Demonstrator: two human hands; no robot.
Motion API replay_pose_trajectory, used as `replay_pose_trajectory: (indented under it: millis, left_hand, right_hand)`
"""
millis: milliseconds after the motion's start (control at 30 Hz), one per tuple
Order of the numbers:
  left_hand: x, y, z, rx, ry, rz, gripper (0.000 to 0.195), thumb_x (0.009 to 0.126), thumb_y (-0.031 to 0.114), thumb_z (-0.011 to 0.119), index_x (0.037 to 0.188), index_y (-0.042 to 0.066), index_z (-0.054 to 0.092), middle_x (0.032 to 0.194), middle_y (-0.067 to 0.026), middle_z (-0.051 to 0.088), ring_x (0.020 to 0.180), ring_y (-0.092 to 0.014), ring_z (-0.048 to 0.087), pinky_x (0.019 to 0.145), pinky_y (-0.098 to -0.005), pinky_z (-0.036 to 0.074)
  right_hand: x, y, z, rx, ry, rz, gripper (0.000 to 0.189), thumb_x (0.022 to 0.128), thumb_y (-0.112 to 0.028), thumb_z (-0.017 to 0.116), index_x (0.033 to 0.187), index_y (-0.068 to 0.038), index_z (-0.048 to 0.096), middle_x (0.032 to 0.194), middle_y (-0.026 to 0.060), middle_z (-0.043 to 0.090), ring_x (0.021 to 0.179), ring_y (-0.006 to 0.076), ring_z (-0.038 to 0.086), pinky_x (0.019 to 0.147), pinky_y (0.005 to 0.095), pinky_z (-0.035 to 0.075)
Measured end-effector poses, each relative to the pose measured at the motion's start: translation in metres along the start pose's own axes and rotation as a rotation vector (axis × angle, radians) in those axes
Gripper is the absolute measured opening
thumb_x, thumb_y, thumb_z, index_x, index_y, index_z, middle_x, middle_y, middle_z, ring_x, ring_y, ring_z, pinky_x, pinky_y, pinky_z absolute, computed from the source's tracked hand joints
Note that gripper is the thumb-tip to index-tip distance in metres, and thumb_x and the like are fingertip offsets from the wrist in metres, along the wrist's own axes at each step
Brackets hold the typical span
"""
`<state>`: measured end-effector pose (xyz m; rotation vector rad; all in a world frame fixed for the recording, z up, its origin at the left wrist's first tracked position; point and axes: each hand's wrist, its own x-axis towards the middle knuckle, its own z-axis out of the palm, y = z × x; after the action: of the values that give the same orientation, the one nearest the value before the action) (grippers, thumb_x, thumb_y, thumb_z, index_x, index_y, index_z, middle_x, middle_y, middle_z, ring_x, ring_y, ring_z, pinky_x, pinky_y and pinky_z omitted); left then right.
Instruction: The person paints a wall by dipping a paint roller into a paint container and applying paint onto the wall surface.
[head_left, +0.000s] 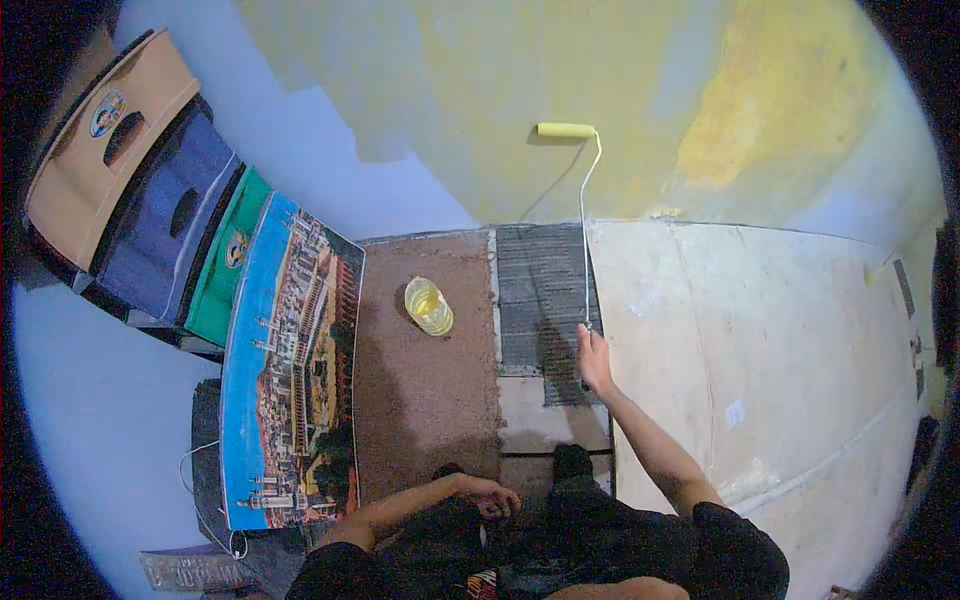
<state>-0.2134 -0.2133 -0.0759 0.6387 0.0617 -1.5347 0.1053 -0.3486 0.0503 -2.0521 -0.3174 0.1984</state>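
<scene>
My right hand (595, 360) is closed around the handle of a paint roller (586, 255), whose long wire frame reaches up to the wall. The yellow roller sleeve (565, 130) lies against, or very near, the wall (480, 90), which bears uneven yellow-green paint over pale blue. My left hand (489, 496) rests low near my lap, fingers curled, with no object visible in it. Left of the roller, a cut clear plastic container (429, 306) with yellow paint inside stands on the brown carpet (442, 390).
Stacked plastic drawers (112, 142) in beige, purple and green stand at the left. A large panel with a city picture (300, 375) leans beside them. A pale board or sheet (660, 315) covers the right side. A white cable (196, 502) hangs at lower left.
</scene>
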Motion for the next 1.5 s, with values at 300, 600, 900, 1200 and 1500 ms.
replay_pose_trajectory:
  millis: [300, 600, 900, 1200, 1500]
  left_hand:
    - [0.004, -0.003, -0.010, -0.059, -0.026, -0.034, 0.032, 0.092, 0.019, 0.050, 0.123, 0.018, 0.048, 0.098, -0.0008, 0.057, 0.071, -0.009, 0.052, 0.061, -0.0264, 0.047]
    - [-0.002, 0.004, -0.002, -0.073, -0.079, -0.019, 0.030, 0.092, 0.020, 0.048, 0.122, 0.017, 0.049, 0.100, 0.0005, 0.057, 0.074, -0.009, 0.054, 0.065, -0.0263, 0.047]
    - [-0.020, 0.016, 0.024, -0.014, 0.116, -0.021, 0.028, 0.093, 0.022, 0.047, 0.120, 0.017, 0.049, 0.095, 0.0011, 0.055, 0.073, -0.009, 0.051, 0.063, -0.0255, 0.045]
    - [0.000, -0.006, -0.006, 0.218, 0.055, 0.147, 0.029, 0.093, 0.016, 0.049, 0.123, 0.017, 0.049, 0.095, 0.0002, 0.055, 0.071, -0.009, 0.050, 0.063, -0.0276, 0.047]
    - [-0.002, -0.012, -0.009, 0.356, 0.014, 0.283, 0.032, 0.092, 0.013, 0.050, 0.124, 0.016, 0.048, 0.096, -0.0023, 0.055, 0.072, -0.011, 0.051, 0.063, -0.0269, 0.048]
  right_hand:
    - [-0.021, 0.054, 0.016, -0.028, 0.008, 0.039, 0.054, 0.098, -0.045, 0.042, 0.070, 0.001, 0.050, 0.056, 0.0083, 0.047, 0.056, 0.0189, 0.046, 0.055, 0.0378, 0.039]
    - [-0.037, 0.066, 0.012, -0.100, -0.055, 0.117, 0.056, 0.097, -0.043, 0.043, 0.068, 0.004, 0.051, 0.056, 0.0158, 0.049, 0.054, 0.0237, 0.052, 0.053, 0.0409, 0.039]
    - [0.014, -0.023, -0.014, -0.061, 0.001, -0.051, 0.050, 0.097, -0.038, 0.045, 0.082, 0.007, 0.058, 0.067, 0.0254, 0.056, 0.061, 0.0326, 0.056, 0.061, 0.0436, 0.043]
    - [0.072, -0.086, -0.041, 0.076, 0.036, -0.122, 0.050, 0.098, -0.039, 0.045, 0.077, 0.006, 0.054, 0.063, 0.0217, 0.054, 0.058, 0.0283, 0.054, 0.059, 0.0422, 0.042]
    - [-0.011, -0.003, -0.004, -0.014, -0.067, 0.009, 0.050, 0.098, -0.040, 0.044, 0.081, 0.006, 0.057, 0.070, 0.0247, 0.058, 0.066, 0.0335, 0.057, 0.065, 0.0438, 0.044]
